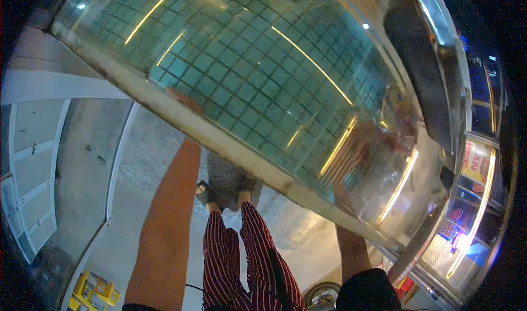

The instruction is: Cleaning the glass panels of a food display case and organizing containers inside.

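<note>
Across the front of me stretches a glass-fronted case [263, 157] with a pale frame edge; a green surface with a dark grid [247, 80] shows through the glass. My left forearm [167, 217] reaches up to the frame. Part of my left hand [185, 100] shows dimly beyond that edge, its fingers too blurred to read. Further right, my right forearm [351, 250] passes behind the frame's edge. Glare and reflections around it blur my right hand, so I cannot make out its fingers or anything held.
A yellow crate-like object [93, 292] sits on the floor at lower left, below a white-framed panel [35, 173]. A wheel [323, 295] stands near my right arm. Lit shelves with colourful goods [466, 201] line the right side. My feet [208, 195] are on the pale floor.
</note>
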A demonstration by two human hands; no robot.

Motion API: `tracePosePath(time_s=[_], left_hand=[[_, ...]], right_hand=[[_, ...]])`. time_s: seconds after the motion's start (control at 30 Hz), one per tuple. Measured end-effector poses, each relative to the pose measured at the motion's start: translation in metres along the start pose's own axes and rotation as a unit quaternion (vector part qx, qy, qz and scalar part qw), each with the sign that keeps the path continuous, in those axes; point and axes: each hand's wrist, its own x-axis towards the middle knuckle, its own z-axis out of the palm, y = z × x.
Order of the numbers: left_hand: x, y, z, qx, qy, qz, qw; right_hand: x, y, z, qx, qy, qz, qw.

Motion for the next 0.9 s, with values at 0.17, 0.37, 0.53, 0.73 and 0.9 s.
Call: tracePosePath(time_s=[0.17, 0.37, 0.53, 0.73, 0.9], left_hand=[[-0.015, -0.017, 0.026, 0.169, 0.087, 0.227, 0.955], [-0.036, 0.038, -0.007, -0.062, -0.033, 0.018, 0.997], [-0.036, 0.027, 0.001, -0.012, -0.017, 0.095, 0.995], [-0.04, 0.03, -0.003, -0.1, -0.055, 0.05, 0.992], [-0.014, -0.063, 0.034, 0.205, -0.064, 0.207, 0.955]], right_hand=[[0.114, 0.071, 0.103, -0.282, 0.091, -0.067, 0.953], [0.195, -0.002, 0.163, -0.061, 0.078, 0.154, 0.983], [0.258, -0.091, 0.164, -0.109, 0.073, -0.094, 0.987], [0.28, -0.205, 0.168, 0.032, 0.082, -0.099, 0.991], [0.249, -0.29, 0.193, 0.237, 0.128, -0.155, 0.951]])
